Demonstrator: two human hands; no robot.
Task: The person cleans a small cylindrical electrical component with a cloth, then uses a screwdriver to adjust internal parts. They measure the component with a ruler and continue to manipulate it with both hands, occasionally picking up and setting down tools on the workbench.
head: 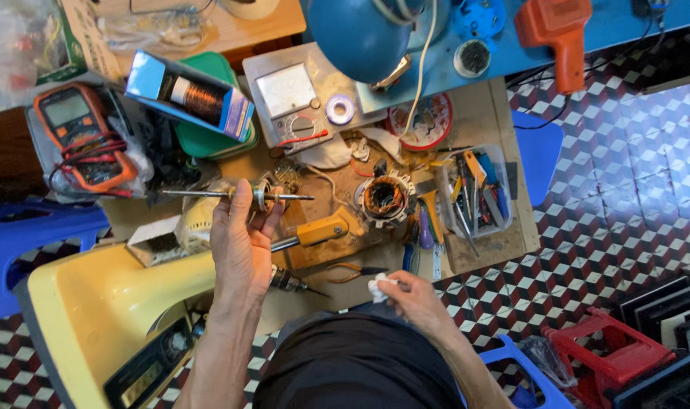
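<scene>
Gripping a metal rotor shaft (235, 195) level above the cluttered workbench (481, 121), the left hand (240, 242) has its fingers wrapped tight round the middle. Nearer, to the right, the right hand (413, 297) pinches a crumpled white cloth (378, 287) between curled fingers. Just beyond sits a copper-wound stator (383, 199), with a yellow fan housing (103, 303) at near left.

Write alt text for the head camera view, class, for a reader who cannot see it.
Seen from above, a person's left hand holds up a motor rotor on a long metal shaft while the right hand pinches a small white wad. Below lies a cluttered wooden workbench with a copper-wound stator, an orange multimeter and a tray of hand tools.
</scene>
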